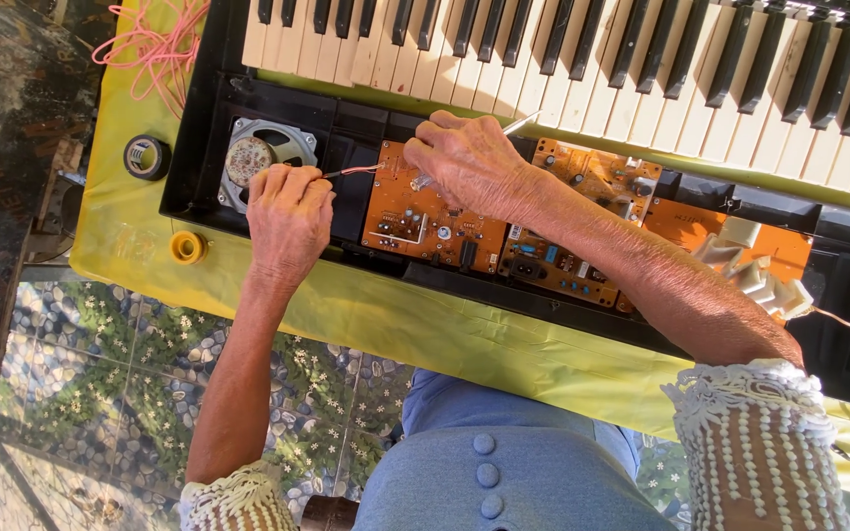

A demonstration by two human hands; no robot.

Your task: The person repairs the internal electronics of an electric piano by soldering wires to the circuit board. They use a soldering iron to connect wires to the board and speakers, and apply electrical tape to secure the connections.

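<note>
Lying opened across the upper frame, an electronic keyboard [582, 59] rests on a yellow cloth [366, 315], its lower housing uncovered. Judged from this, disassembly is done and work on the electronics is under way, with reassembly left.

- Orange circuit board [415, 211], centre: exposed and seated in the black housing, further boards running right.
- Round speaker [258, 152], upper left of centre: seated in the housing.
- Right hand [469, 162], centre: fingers closed on a slim pale tool [521, 122], its tip hidden under the hand.
- Left hand [289, 218], left of centre: fingers pinched on a thin red and white wire [356, 171] leading to the board.
- Black tape roll [147, 156] and a small yellow cap [188, 247], left edge of the cloth.

Hidden or unclear: the contact point on the board; the second speaker, cut off at right; whether the wire is joined cannot be told.
</note>
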